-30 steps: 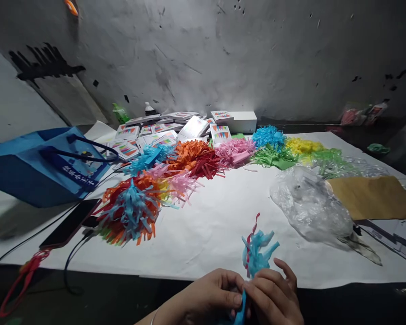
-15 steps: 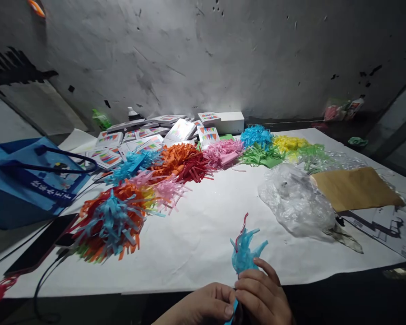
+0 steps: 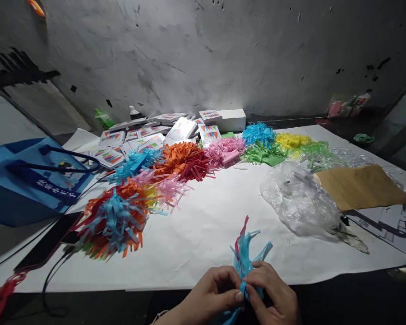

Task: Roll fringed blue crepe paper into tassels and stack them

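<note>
At the table's front edge, both hands pinch one blue paper tassel (image 3: 244, 253). My left hand (image 3: 214, 295) grips its narrow middle between thumb and fingers, from the left. From the right, my right hand (image 3: 274, 291) closes on the same spot, its fingertips close to the left thumb. Cut blue strips fan out above the fingers, with a red strip (image 3: 240, 234) rising among them, and more blue paper hangs below. To the left lies a large pile of orange, red and blue tassels (image 3: 115, 221).
Packets (image 3: 181, 129) and a white box (image 3: 232, 121) stand at the back. Tassels in several colours, such as pink (image 3: 225, 151), form a row. Crumpled clear plastic (image 3: 299, 203) and brown paper (image 3: 363, 187) lie right; a blue bag (image 3: 27, 194) and a phone (image 3: 49, 241) are left.
My hands have moved up a little and drawn together round the tassel's middle. Its strips stand more upright, and more blue paper shows below the fingers. The view has shifted slightly.
</note>
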{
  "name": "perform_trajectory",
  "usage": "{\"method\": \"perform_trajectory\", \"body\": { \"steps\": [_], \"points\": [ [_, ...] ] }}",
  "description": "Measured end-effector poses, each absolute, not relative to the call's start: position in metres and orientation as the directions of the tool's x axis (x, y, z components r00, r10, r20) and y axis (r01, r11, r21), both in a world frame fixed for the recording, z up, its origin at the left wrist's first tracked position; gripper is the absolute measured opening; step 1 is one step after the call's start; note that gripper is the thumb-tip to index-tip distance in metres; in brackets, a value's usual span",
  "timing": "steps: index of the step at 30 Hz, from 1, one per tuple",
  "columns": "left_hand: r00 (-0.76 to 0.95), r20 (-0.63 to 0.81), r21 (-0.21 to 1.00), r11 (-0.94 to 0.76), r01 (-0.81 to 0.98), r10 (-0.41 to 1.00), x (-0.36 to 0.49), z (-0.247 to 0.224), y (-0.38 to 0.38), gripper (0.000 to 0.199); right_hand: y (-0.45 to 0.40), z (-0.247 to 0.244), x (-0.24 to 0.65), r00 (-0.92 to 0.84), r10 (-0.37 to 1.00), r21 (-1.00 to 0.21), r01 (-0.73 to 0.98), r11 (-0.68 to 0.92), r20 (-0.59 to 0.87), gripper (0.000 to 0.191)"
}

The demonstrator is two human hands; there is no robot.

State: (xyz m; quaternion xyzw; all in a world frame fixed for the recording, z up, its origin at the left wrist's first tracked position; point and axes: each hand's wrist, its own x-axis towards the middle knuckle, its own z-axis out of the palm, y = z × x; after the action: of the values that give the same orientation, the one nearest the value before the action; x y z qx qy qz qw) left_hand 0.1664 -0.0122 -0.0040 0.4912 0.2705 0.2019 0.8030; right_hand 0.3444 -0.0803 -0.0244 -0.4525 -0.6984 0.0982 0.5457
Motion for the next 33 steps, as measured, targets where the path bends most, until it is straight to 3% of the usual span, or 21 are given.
{"method": "perform_trajectory", "body": {
  "steps": [9,12,15,18,22,26,29,33],
  "points": [
    [0.618,0.014,1.000,-0.009,-0.011,0.786,0.165,-0.007,-0.016,0.038,-0.081,-0.036,0.329,0.075,0.752,-0.717,0.375,0.588,0.655,0.034],
    [0.665,0.156,0.978,-0.211,0.003,0.730,0.160,-0.002,-0.017,0.031,-0.079,-0.041,0.332,0.090,0.728,-0.694,0.400,0.598,0.679,0.036],
    [0.731,0.163,0.939,-0.332,0.092,0.663,0.154,0.006,-0.015,0.026,-0.080,-0.041,0.333,0.081,0.679,-0.627,0.473,0.618,0.730,0.036],
    [0.682,0.183,0.914,-0.378,0.147,0.708,0.150,0.012,-0.012,0.020,-0.083,-0.037,0.326,0.137,0.646,-0.599,0.553,0.579,0.751,0.032],
    [0.687,0.236,0.903,-0.416,0.107,0.687,0.153,0.017,-0.008,0.021,-0.088,-0.031,0.315,0.295,0.664,-0.682,0.578,0.449,0.687,0.015],
    [0.683,0.244,0.877,-0.457,0.146,0.688,0.157,0.019,-0.009,0.023,-0.087,-0.029,0.322,0.096,0.831,-0.778,0.423,0.464,0.548,0.013],
    [0.714,0.252,0.871,-0.474,0.126,0.653,0.159,0.015,-0.012,0.023,-0.089,-0.033,0.331,-0.044,0.880,-0.811,0.368,0.454,0.473,0.018],
    [0.794,0.155,0.901,-0.414,0.130,0.588,0.170,0.017,-0.012,0.026,-0.106,-0.046,0.336,0.131,0.852,-0.788,0.472,0.395,0.507,0.026]
  ]
}}
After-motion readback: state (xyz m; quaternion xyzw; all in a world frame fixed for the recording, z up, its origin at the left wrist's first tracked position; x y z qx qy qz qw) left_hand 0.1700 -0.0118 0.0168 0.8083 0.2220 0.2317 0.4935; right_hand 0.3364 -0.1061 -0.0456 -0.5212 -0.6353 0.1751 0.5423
